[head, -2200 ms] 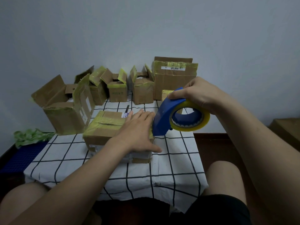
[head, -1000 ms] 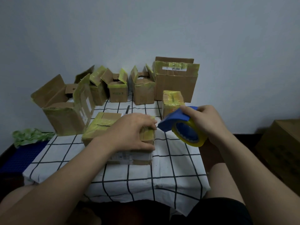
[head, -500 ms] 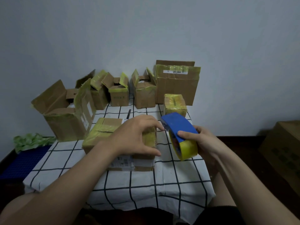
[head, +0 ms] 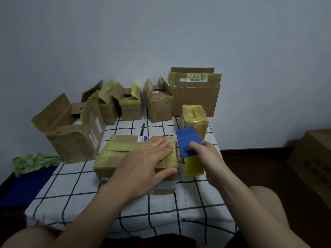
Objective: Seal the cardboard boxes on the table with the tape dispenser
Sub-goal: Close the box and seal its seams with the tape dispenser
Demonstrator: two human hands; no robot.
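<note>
A flat cardboard box [head: 114, 154] with yellowish tape over its closed flaps lies in the middle of the checked tablecloth [head: 75, 187]. My left hand [head: 146, 161] presses flat on its right half, thumb down the front face. My right hand [head: 206, 156] grips the blue tape dispenser [head: 188, 140] with its yellow tape roll [head: 194, 166], held edge-on against the box's right side. A small taped box [head: 195, 117] stands just behind the dispenser.
Several open boxes line the back: a big one [head: 71, 138] at left, three small ones [head: 129, 108] and a tall box [head: 195, 93] against the wall. A black pen [head: 143, 128] lies behind the middle box. A large carton [head: 311, 161] sits on the floor at right.
My right hand has brought the dispenser down from above the box to its right side and turned it edge-on. My left hand has flattened on the box top.
</note>
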